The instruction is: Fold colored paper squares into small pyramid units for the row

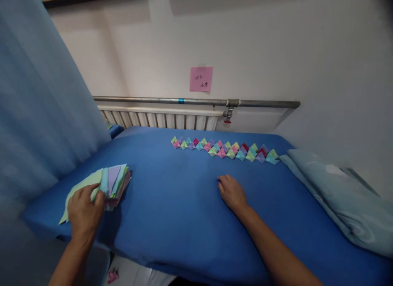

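Note:
My left hand (pixel 86 206) reaches over a stack of coloured paper sheets (pixel 113 181) at the left of the blue-covered bed (pixel 172 212). Its thumb and forefinger are bent around the near side of the top sheets, which are green, blue and purple; whether they pinch one is unclear. Resting on the blue cover right of centre, my right hand (pixel 231 192) has its fingers curled together, and the fingertips are partly hidden. Beyond it, small folded paper pieces (pixel 221 153) in pink, green, blue, purple and red lie in rows.
A blue curtain (pixel 46 93) hangs at the left. A folded light-green blanket (pixel 340 196) lies at the right. Behind the bed are a radiator (pixel 159 119), a metal pipe (pixel 138 100) with a valve, and a pink note (pixel 201 79) on the wall.

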### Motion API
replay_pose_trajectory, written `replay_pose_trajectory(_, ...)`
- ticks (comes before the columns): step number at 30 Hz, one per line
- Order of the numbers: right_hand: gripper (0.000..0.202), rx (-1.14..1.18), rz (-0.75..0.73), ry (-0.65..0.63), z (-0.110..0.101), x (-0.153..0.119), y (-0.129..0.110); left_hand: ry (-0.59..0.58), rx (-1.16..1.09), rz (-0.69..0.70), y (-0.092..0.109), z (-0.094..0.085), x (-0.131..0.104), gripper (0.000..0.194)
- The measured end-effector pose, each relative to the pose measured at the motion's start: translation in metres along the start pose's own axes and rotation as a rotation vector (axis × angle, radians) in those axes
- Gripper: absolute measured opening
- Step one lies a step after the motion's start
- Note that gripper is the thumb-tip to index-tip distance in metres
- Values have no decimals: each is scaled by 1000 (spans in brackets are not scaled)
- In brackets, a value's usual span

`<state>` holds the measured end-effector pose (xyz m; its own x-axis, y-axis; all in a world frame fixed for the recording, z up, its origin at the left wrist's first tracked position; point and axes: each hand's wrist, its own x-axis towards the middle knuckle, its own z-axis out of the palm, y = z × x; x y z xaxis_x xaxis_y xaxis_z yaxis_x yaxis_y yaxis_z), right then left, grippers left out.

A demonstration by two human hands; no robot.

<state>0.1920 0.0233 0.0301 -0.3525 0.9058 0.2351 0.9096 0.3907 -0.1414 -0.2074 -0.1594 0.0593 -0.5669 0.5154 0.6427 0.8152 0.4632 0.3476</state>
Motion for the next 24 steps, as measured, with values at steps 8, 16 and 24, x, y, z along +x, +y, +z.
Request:
replay_pose_trajectory(8,28,49,-21,22,0,0,2,-70,45,-11,-16,1,-19,35)
replay_pose_trajectory(16,28,68,-24,22,1,0,4,-35,26,-11,-16,10,-32,37)
replay_pose_trajectory(24,28,84,-26,-12,0,3,2,36,-24,-3,-18,19,-39,34)
